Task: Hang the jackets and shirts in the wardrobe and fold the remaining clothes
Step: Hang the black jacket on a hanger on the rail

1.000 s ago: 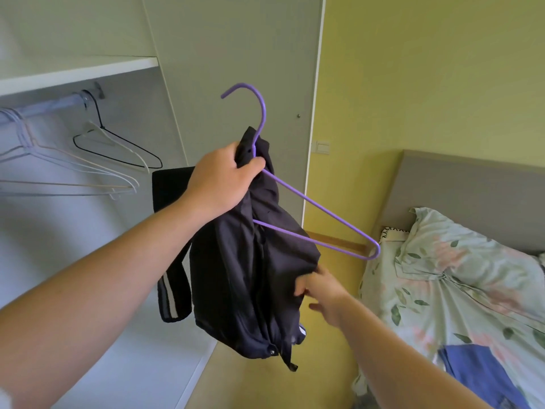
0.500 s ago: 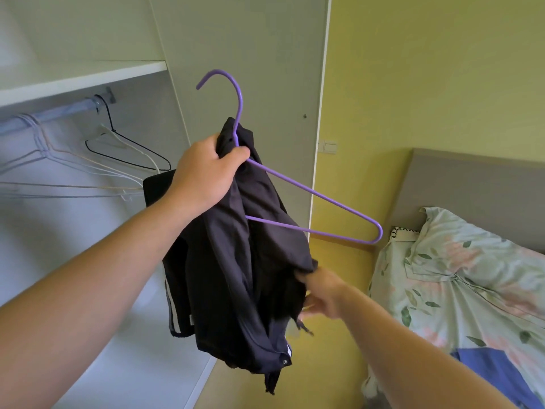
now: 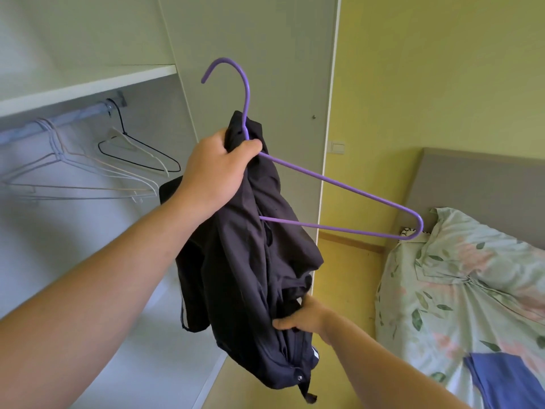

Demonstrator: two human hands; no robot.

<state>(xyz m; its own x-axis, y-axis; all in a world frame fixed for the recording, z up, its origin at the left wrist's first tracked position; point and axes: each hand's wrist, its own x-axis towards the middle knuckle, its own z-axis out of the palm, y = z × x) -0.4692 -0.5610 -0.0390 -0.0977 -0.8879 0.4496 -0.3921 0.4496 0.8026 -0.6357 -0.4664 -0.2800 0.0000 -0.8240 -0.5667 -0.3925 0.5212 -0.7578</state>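
Observation:
A black jacket [image 3: 244, 278] hangs bunched from a purple wire hanger [image 3: 339, 184], whose right arm sticks out bare toward the bed. My left hand [image 3: 216, 169] grips the hanger's neck together with the jacket's collar, held up in front of the open wardrobe. Lower down, my right hand [image 3: 303, 318] grips a fold of the jacket near its hem. The hanger's left half is hidden inside the cloth.
The wardrobe rail [image 3: 56, 125] at the left carries several bare hangers, one black [image 3: 138, 152] and others pale [image 3: 79, 178], under a white shelf [image 3: 88, 87]. The wardrobe door [image 3: 265, 69] stands behind the jacket. A bed with floral bedding [image 3: 460, 290] and a blue garment [image 3: 507, 379] lies at right.
My right hand has dropped lower and closed on a fold of the jacket near its hem. The hanger's bare arm has tilted down toward the bed. My left hand keeps its grip.

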